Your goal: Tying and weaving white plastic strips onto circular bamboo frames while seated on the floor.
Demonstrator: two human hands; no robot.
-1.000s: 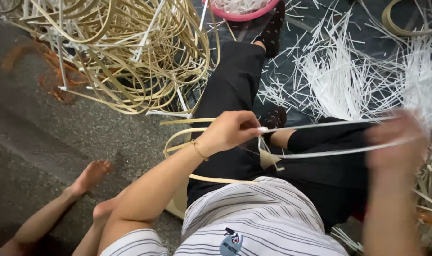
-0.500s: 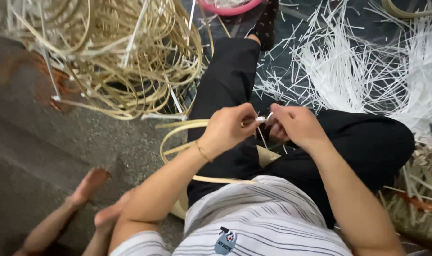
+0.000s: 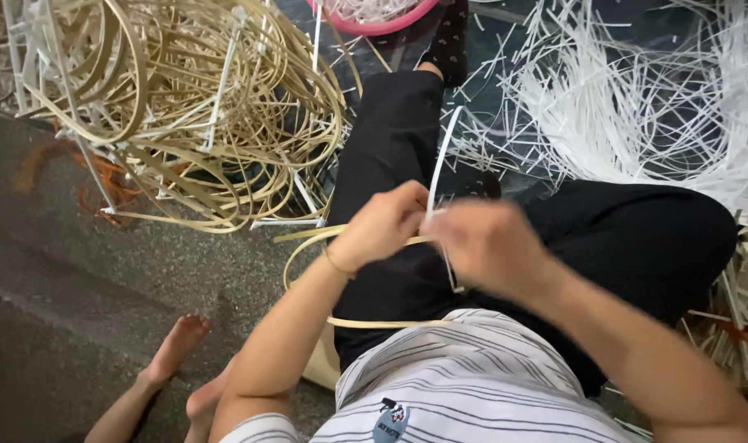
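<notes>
Two hands met over the lap, pinching a white strip.

Left hand [image 3: 382, 226] and right hand [image 3: 485, 246] (blurred) were closed on the white strip [image 3: 440, 160]; it sat mid-frame, long axis near vertical, free end pointing up and away. Tan cane loop [image 3: 308, 246] curved under the wrists. Cane pile [image 3: 185, 107] crowded the left, white offcuts [image 3: 636, 107] the right; bare floor [image 3: 79, 271] lay open lower left, beside someone else's bare feet [image 3: 177, 349].
</notes>
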